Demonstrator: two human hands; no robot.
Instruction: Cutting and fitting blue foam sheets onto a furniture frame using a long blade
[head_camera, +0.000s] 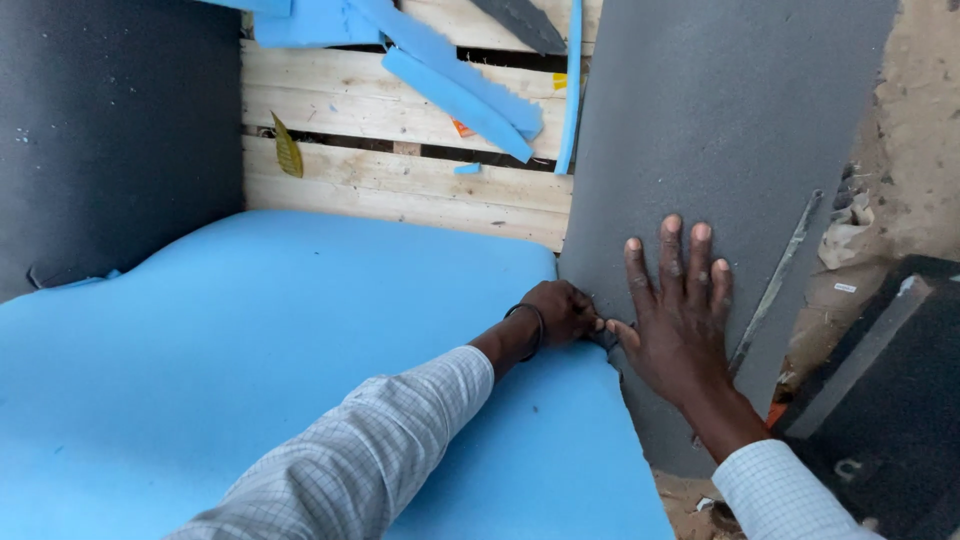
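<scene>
Left hand (562, 312) clenched on the blue foam sheet (250, 340) edge; grey foam panel (720, 120) lies at 3 o'clock, right hand (680, 310) flat, released, on it.

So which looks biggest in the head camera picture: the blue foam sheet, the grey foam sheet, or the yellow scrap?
1. blue foam sheet, though it is nearest the camera
2. grey foam sheet
3. yellow scrap

Wood pallet wall (400, 190) w/ blue foam strips (460, 85) leaning on it; dark foam panel (110, 130) far left; black block (890, 400) btm right, sandy ground (920, 130).
</scene>
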